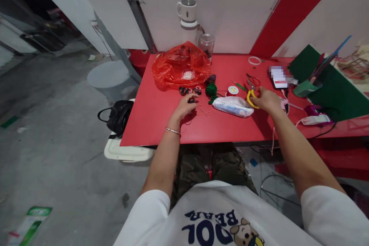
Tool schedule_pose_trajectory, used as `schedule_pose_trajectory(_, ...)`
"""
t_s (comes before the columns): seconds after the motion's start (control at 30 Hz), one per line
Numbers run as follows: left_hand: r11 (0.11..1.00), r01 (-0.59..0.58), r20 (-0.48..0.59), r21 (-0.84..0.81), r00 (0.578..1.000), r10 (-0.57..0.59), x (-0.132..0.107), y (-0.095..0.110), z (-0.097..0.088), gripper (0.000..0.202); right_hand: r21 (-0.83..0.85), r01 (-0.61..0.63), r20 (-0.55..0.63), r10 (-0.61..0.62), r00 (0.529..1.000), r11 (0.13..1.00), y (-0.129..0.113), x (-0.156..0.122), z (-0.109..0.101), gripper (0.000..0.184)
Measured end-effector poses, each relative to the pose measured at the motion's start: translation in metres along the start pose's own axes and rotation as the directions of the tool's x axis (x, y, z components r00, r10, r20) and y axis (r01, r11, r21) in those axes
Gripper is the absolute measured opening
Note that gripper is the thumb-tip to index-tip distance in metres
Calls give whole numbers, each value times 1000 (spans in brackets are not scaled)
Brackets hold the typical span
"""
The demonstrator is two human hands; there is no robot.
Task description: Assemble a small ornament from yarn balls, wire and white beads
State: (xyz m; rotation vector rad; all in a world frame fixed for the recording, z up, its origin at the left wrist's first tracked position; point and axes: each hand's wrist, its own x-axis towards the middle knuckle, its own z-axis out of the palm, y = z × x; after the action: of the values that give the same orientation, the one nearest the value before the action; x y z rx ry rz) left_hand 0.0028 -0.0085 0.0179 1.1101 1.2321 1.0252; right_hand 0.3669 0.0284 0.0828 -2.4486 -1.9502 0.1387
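My left hand point(186, 107), a thin bracelet on its wrist, rests on the red table point(150, 123) with fingers curled around a small dark piece I cannot make out. Just beyond it lie small dark beaded pieces point(189, 90) and a ball of green yarn point(211, 90). My right hand point(266, 100) is closed on the yellow handles of a pair of scissors point(251, 98), beside a white plastic packet point(233, 106). A small round spool point(233, 90) lies behind the packet.
A red plastic bag point(180, 65) holding white beads sits at the back, near a glass jar point(206, 44) and a white blender cup point(187, 12). A phone point(279, 77), green holder point(305, 88) and green mat point(337, 88) lie right. A black bag point(118, 117) sits on a white stool, left.
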Motion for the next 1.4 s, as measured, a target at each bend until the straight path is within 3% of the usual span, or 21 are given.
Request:
schedule_pose_trajectory(0.13,994,-105,62,17,993,104,-1,-1,-5,52,-14,15,5,-15,1000,1000,-21,40,6,52)
schedule_pose_trajectory(0.2,995,-83,94,-46,992,87,-2,-1,-8,55,1,23,16,-23,1000,1000,-35,50,2,47)
schedule_pose_trajectory(0.3,986,-14,166,-166,985,42,-5,-2,-11,63,92,121,-167,-104,980,988,-56,37,-2,41)
schedule_pose_trajectory(0.33,982,-2,183,-189,982,37,-5,-2,-11,66,155,208,-293,-156,943,966,-64,25,-1,41)
schedule_pose_trajectory(0.4,978,4,199,-210,979,39,-6,-3,-12,71,302,432,-383,-307,871,850,-86,-5,9,37)
schedule_pose_trajectory(0.47,978,-1,206,-208,977,45,-6,-3,-11,71,441,654,-348,-554,756,615,-112,-33,25,33)
schedule_pose_trajectory(0.5,980,-5,208,-200,977,47,-6,-3,-11,71,485,705,-317,-647,693,517,-126,-44,34,31)
schedule_pose_trajectory(0.57,982,-10,209,-190,977,50,-7,-2,-10,70,524,731,-274,-726,631,437,-150,-57,52,32)
schedule_pose_trajectory(0.7,982,7,219,-187,975,35,-8,-1,-10,69,587,687,-261,-704,661,428,-171,-52,75,36)
schedule_pose_trajectory(0.9,983,63,251,-175,968,-18,-6,-2,-12,74,624,692,-333,-678,655,362,-165,-49,81,20)
schedule_pose_trajectory(1.07,979,12,79,-204,997,4,-9,1,-10,60,645,657,-361,-602,712,391,-166,-51,79,21)
schedule_pose_trajectory(1.27,998,26,-79,52,997,-21,-15,4,-9,23,605,662,-368,-583,725,442,-165,-47,83,23)
schedule_pose_trajectory(1.4,985,-6,-105,173,994,25,-15,7,-7,27,554,669,-363,-579,730,496,-166,-48,85,22)
